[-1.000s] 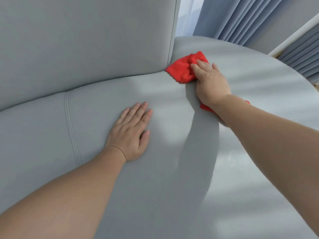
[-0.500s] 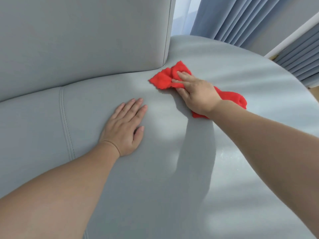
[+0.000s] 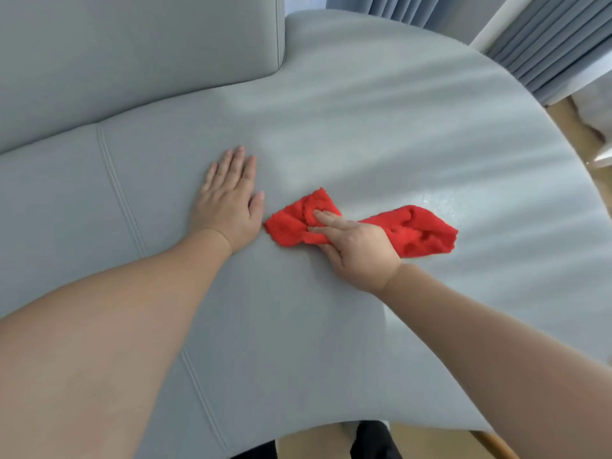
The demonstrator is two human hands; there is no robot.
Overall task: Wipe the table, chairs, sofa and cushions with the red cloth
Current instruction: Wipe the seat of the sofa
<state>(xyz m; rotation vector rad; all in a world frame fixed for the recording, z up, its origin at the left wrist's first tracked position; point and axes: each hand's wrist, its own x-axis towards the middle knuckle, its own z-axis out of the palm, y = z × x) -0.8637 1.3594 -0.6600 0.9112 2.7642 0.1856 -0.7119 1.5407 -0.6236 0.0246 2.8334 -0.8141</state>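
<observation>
Both hands are working: my right hand point(image 3: 356, 248) is gripping the red cloth point(image 3: 414, 231), having swept it forward off the backrest point(image 3: 132, 61) across the sofa seat point(image 3: 364, 127); left hand point(image 3: 228, 200) is lying flat, empty.

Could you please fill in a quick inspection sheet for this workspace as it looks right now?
Surface: grey sofa seat, smooth, with a stitched seam on its left part; a faintly glistening patch beyond the cloth.
Job's things: red cloth lies bunched on the seat; backrest cushion stands upright at the rear.
Clutter: nothing seen.
Grippers: left hand flat on the seat, fingers spread, empty; right hand presses and grips the cloth.
Cables: nothing seen.
Surroundings: grey-blue curtains behind, wooden floor at right.
</observation>
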